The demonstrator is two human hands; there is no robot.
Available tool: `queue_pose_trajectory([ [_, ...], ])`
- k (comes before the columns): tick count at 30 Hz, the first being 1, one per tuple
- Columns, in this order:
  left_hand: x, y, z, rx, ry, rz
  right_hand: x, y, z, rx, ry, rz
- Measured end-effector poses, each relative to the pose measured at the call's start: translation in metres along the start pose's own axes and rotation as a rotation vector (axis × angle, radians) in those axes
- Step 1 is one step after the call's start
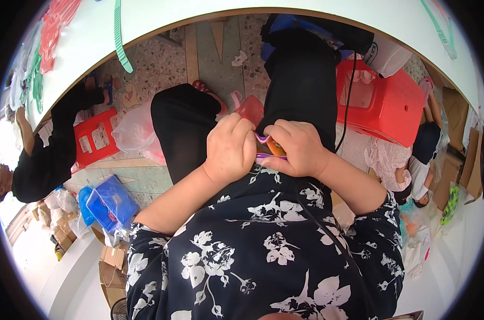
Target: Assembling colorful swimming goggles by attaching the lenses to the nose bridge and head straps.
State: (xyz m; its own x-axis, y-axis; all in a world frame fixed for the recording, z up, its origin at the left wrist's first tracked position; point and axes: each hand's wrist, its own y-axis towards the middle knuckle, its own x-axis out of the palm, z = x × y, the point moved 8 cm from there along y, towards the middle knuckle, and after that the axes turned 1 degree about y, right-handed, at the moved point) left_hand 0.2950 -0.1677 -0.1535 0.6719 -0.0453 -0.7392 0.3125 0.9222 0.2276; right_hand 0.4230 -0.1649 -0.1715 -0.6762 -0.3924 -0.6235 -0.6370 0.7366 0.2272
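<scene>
Both hands meet over my lap, gripping a small purple-edged thing with an orange part [275, 148]; most of it is hidden by my fingers, and its kind is unclear. My left hand [228, 146] is closed in a fist on its left end. On the right end, my right hand [301, 146] pinches it, thumb below and curled fingers above. Purple edges show in the gap between the hands. Just beyond my left knuckles is a translucent red bag [250, 109], lower down between my legs.
A white table [162, 12] curves across the far side, with a green ridged strap [119, 40] and red strips [55, 32] on it. Red plastic stools [383, 109] stand at the right and left. Another person [45, 160] sits at left; children [426, 144] are at right. A black cable hangs nearby.
</scene>
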Motion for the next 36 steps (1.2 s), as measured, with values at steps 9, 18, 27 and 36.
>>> queue_pose_trajectory([
  [9,0.01,0.016,0.0,0.066,-0.01,-0.115,0.0,0.002,0.005,-0.024,0.099,-0.022],
  [18,0.024,0.034,-0.013,-0.004,-0.088,-0.207,-0.004,0.0,0.012,0.003,0.058,0.09],
  [27,-0.04,0.036,-0.008,0.101,0.172,0.058,-0.057,-0.002,-0.009,0.098,0.044,0.354],
  [36,-0.048,0.041,-0.011,-0.389,-0.225,0.08,-0.091,-0.008,-0.044,-0.022,-0.386,0.464],
])
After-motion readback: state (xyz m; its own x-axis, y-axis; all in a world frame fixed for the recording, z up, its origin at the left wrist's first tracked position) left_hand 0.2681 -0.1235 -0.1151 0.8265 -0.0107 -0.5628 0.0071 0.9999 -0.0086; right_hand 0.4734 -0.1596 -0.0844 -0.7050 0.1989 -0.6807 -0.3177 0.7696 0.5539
